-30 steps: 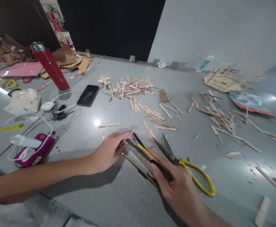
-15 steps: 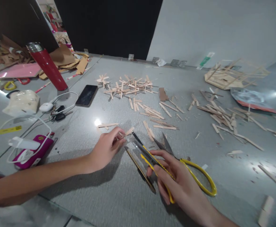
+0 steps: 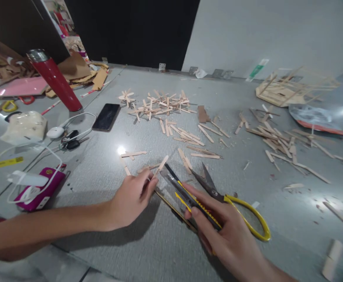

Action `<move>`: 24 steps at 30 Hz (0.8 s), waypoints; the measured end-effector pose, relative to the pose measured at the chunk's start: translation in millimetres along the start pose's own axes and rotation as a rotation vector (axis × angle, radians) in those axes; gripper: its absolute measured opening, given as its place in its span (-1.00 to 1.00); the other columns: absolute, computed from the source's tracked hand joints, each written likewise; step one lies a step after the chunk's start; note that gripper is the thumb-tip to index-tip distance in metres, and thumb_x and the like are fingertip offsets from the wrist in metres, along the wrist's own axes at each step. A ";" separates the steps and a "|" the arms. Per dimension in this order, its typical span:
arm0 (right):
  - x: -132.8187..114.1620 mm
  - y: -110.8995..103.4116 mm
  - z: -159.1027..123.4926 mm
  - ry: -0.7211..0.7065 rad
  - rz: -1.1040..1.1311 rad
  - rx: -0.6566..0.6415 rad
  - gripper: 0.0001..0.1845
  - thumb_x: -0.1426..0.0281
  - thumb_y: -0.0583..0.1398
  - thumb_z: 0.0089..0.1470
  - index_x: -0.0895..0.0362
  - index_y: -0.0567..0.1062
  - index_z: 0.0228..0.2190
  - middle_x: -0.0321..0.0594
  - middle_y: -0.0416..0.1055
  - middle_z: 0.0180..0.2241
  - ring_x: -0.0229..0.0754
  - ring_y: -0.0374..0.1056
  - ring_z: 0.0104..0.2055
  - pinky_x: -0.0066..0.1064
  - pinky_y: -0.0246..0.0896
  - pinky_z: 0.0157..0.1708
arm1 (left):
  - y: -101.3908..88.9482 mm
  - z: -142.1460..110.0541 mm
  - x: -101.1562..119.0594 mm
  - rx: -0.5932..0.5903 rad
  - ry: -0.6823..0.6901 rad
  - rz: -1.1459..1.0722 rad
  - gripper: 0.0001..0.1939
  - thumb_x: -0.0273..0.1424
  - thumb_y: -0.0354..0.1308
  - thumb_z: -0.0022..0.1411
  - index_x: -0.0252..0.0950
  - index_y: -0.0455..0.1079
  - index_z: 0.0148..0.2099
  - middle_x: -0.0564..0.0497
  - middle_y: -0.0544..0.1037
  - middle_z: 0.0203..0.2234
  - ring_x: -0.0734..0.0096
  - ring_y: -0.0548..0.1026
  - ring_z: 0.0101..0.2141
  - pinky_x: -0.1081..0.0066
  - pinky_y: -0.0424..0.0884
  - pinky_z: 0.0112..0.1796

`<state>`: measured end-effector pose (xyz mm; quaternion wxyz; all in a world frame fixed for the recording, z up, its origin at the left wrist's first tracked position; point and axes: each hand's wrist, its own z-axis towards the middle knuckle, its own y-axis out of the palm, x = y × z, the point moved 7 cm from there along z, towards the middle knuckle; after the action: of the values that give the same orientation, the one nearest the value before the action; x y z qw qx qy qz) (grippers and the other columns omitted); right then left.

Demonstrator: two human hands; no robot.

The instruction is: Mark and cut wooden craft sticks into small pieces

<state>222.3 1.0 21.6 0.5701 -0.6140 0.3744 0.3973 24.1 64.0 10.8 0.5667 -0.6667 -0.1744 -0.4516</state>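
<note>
My right hand [image 3: 224, 231] is closed around a yellow and black utility knife [image 3: 185, 194], whose blade points up and left toward a wooden stick [image 3: 161, 164]. My left hand [image 3: 133, 196] has its fingers curled and pressed on that stick, holding it flat on the grey table [image 3: 148, 243]. A second yellow and black knife or ruler [image 3: 171, 207] lies between my hands. Yellow-handled scissors [image 3: 236, 205] lie just right of the knife, partly under my right hand.
Piles of wooden sticks [image 3: 159, 103] spread across the middle and right [image 3: 277, 141]. A stick frame model [image 3: 288, 88] stands far right. At left are a phone [image 3: 106, 116], a red flask [image 3: 54, 80], keys, cables and a pink box [image 3: 39, 190].
My right hand turned the knife and brought its tip closer to the stick. My left hand slid slightly toward me and pressed down on the stick. The view shifted a little.
</note>
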 end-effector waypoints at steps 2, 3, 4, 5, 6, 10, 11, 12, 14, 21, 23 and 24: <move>-3.1 -1.7 -2.9 -0.032 -0.065 -0.024 -0.54 0.24 0.19 0.34 0.10 0.61 0.17 -0.19 0.65 -0.45 -0.08 0.61 -0.38 -0.31 0.60 -0.28 | 5.3 -2.9 1.7 -0.040 -0.017 -0.008 -0.67 -0.31 -0.08 0.52 -0.21 0.21 -0.37 0.17 0.34 -0.66 0.49 0.31 -0.64 0.47 0.15 -0.52; -4.5 -3.0 -4.4 -0.046 -0.102 -0.032 -0.55 0.26 0.18 0.34 0.09 0.61 0.17 -0.17 0.67 -0.41 -0.08 0.62 -0.36 -0.30 0.60 -0.23 | 8.1 -3.5 2.0 -0.065 -0.023 -0.018 -0.65 -0.31 -0.09 0.53 -0.21 0.21 -0.39 0.17 0.34 -0.67 0.48 0.33 -0.64 0.46 0.16 -0.51; -5.5 -4.9 -5.8 -0.058 -0.136 -0.032 -0.55 0.27 0.18 0.34 0.08 0.62 0.16 -0.16 0.70 -0.37 -0.09 0.63 -0.35 -0.31 0.60 -0.21 | 10.9 -3.8 1.9 -0.092 -0.029 -0.033 -0.63 -0.31 -0.11 0.53 -0.21 0.21 -0.40 0.16 0.35 -0.67 0.48 0.33 -0.64 0.46 0.17 -0.51; -6.3 -6.6 -7.0 -0.065 -0.166 -0.031 -0.56 0.27 0.17 0.34 0.07 0.62 0.16 -0.15 0.71 -0.32 -0.09 0.63 -0.35 -0.31 0.60 -0.22 | 13.3 -3.7 1.4 -0.117 -0.034 -0.052 -0.61 -0.31 -0.11 0.54 -0.21 0.21 -0.41 0.16 0.36 -0.67 0.47 0.34 -0.64 0.46 0.19 -0.50; -6.9 -8.2 -7.9 -0.068 -0.193 -0.029 -0.56 0.28 0.17 0.34 0.06 0.63 0.15 -0.14 0.72 -0.28 -0.09 0.64 -0.34 -0.31 0.60 -0.23 | 14.9 -3.5 0.7 -0.133 -0.035 -0.069 -0.60 -0.30 -0.12 0.55 -0.21 0.22 -0.41 0.16 0.37 -0.68 0.48 0.34 -0.64 0.46 0.21 -0.49; -8.4 -8.6 -8.6 -0.079 -0.257 -0.042 -0.56 0.30 0.15 0.34 0.05 0.63 0.15 -0.14 0.73 -0.27 -0.06 0.66 -0.32 -0.30 0.60 -0.21 | 15.1 -1.7 -2.3 -0.134 -0.021 -0.113 -0.59 -0.28 -0.12 0.57 -0.22 0.25 -0.39 0.15 0.41 -0.65 0.49 0.37 -0.63 0.47 0.26 -0.46; -8.7 -7.4 -8.2 -0.082 -0.262 -0.048 -0.56 0.31 0.15 0.33 0.06 0.62 0.15 -0.14 0.73 -0.27 -0.06 0.66 -0.30 -0.29 0.60 -0.19 | 14.3 -1.4 -2.5 -0.128 -0.014 -0.112 -0.60 -0.28 -0.11 0.57 -0.22 0.25 -0.38 0.14 0.42 -0.64 0.49 0.37 -0.62 0.47 0.26 -0.46; -9.0 -6.6 -7.7 -0.086 -0.263 -0.044 -0.56 0.31 0.15 0.33 0.07 0.62 0.15 -0.14 0.73 -0.28 -0.05 0.66 -0.29 -0.28 0.60 -0.18 | 13.9 -1.3 -2.5 -0.127 -0.007 -0.109 -0.60 -0.29 -0.11 0.56 -0.22 0.25 -0.38 0.14 0.42 -0.64 0.48 0.38 -0.62 0.47 0.26 -0.46; -8.9 -5.2 -6.6 -0.090 -0.262 -0.028 -0.55 0.31 0.15 0.33 0.09 0.62 0.15 -0.13 0.73 -0.29 -0.04 0.67 -0.26 -0.26 0.60 -0.14 | 13.3 -1.1 -1.5 -0.127 0.008 -0.096 -0.61 -0.30 -0.11 0.56 -0.22 0.24 -0.38 0.13 0.42 -0.63 0.48 0.38 -0.61 0.46 0.25 -0.47; -2.4 0.9 -5.4 -0.062 -0.240 -0.055 -0.53 0.32 0.14 0.34 0.07 0.58 0.19 -0.14 0.73 -0.25 -0.05 0.66 -0.26 -0.26 0.60 -0.21 | 13.5 -1.1 -0.2 -0.101 0.074 -0.047 -0.64 -0.35 -0.11 0.54 -0.23 0.24 -0.37 0.12 0.38 -0.60 0.47 0.34 -0.59 0.45 0.21 -0.47; -3.4 -0.4 -5.4 -0.047 -0.214 -0.054 -0.53 0.31 0.15 0.32 0.05 0.58 0.19 -0.11 0.72 -0.17 0.00 0.66 -0.14 -0.21 0.59 -0.09 | 13.5 -0.6 -0.4 -0.095 0.105 -0.050 -0.65 -0.36 -0.12 0.53 -0.23 0.25 -0.37 0.11 0.38 -0.59 0.47 0.34 -0.58 0.46 0.22 -0.46; -4.7 -1.1 -5.5 -0.039 -0.190 -0.052 -0.52 0.30 0.17 0.30 0.04 0.59 0.19 -0.08 0.70 -0.11 0.02 0.65 -0.09 -0.19 0.58 -0.06 | 13.9 -0.1 -0.4 -0.102 0.118 -0.056 -0.66 -0.36 -0.12 0.53 -0.23 0.25 -0.36 0.11 0.38 -0.58 0.47 0.34 -0.57 0.46 0.22 -0.46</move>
<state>221.8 -4.4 26.6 0.5961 -0.6535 0.2930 0.3630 34.2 59.9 2.1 0.5286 -0.6618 -0.1360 -0.5140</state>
